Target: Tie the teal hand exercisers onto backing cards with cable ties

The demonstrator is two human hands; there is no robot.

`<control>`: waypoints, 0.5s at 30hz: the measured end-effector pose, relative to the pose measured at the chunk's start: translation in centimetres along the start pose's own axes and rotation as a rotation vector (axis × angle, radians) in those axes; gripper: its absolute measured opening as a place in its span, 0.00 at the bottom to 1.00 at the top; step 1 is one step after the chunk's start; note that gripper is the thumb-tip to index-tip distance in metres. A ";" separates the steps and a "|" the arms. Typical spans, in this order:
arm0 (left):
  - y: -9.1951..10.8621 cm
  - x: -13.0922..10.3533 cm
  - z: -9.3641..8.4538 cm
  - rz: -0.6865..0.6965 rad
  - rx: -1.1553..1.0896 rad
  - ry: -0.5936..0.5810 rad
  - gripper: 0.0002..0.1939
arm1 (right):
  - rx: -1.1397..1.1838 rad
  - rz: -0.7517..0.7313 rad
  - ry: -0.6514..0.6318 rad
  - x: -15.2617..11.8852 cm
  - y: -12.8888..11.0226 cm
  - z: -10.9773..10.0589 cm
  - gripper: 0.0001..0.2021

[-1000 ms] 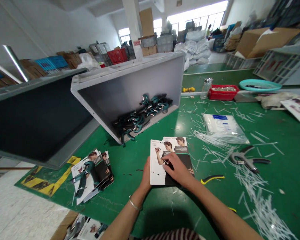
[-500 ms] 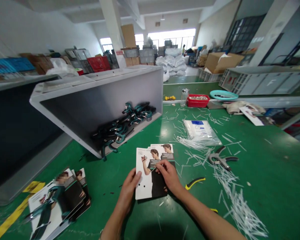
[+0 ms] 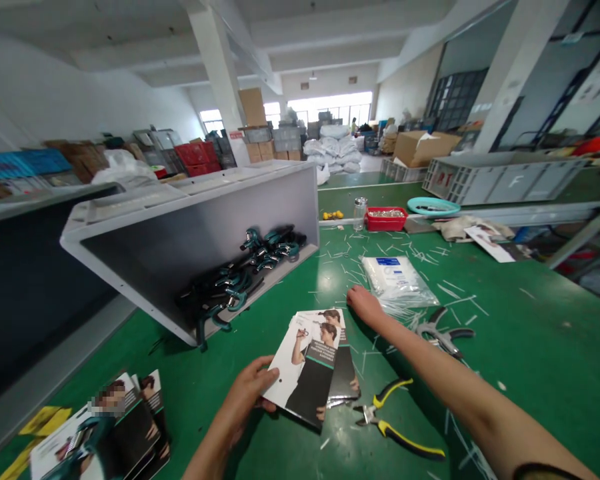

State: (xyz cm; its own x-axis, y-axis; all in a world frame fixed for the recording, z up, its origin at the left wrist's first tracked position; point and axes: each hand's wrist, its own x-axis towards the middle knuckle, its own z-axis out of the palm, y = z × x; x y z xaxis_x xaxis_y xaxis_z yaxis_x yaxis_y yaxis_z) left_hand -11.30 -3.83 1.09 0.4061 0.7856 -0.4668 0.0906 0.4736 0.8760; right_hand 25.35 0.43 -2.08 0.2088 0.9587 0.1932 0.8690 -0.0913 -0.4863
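Note:
My left hand (image 3: 253, 387) grips the lower left edge of a printed card (image 3: 305, 373), thumb on top, tilted over other cards on the green table (image 3: 260, 327). My right hand (image 3: 364, 305) is closed at the near ends of white plastic ties, left of the clear bag of ties (image 3: 397, 280); what its fingers hold, if anything, is hidden. Yellow-and-black cutters (image 3: 375, 413) lie right of the cards, their handles spread. Grey-and-black pliers (image 3: 440, 330) rest behind my right forearm. More cards with a teal hand grip (image 3: 87, 440) on them are at the lower left.
A grey bin (image 3: 190, 193) lies on its side, with several teal and black hand grips (image 3: 235, 273) inside. Behind are a red tray (image 3: 386, 219), a glass jar (image 3: 360, 213), a turquoise dish (image 3: 433, 206) and a large grey crate (image 3: 515, 179). Loose white ties are scattered about.
My right hand has left the cards and reached forward and right to the ties. The card in my left hand has tilted clockwise. The cutters now show fully; the view has shifted.

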 end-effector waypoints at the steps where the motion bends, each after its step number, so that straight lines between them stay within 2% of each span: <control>1: -0.3 0.1 -0.3 0.009 -0.076 0.032 0.28 | -0.007 0.006 -0.011 0.5 -0.2 0.1 0.05; 4: -1.0 0.1 -0.9 0.052 -0.228 0.110 0.28 | 0.016 0.026 -0.038 1.4 -0.6 -0.4 0.05; 9: -0.1 0.6 -0.1 0.216 -0.098 0.120 0.27 | 0.180 0.069 -0.025 1.1 -1.2 -3.9 0.04; 10: 0.3 0.8 0.1 0.251 -0.072 0.126 0.26 | 0.298 0.072 0.000 0.4 -1.7 -4.7 0.06; 13: 1.5 1.2 1.2 0.325 -0.041 0.103 0.23 | 0.850 0.056 0.122 -3.2 -4.8 -6.4 0.11; 15: 1.9 1.2 2.2 0.341 -0.011 0.051 0.23 | 0.966 0.002 0.131 -6.4 -7.8 -6.8 0.11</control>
State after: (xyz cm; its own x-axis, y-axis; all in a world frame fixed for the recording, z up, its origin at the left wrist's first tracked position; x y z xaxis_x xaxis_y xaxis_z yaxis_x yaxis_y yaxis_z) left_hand -8.65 -2.86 2.50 0.3653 0.9183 -0.1527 -0.0523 0.1840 0.9815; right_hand 20.29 -6.80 6.23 0.3084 0.9160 0.2565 0.1388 0.2234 -0.9648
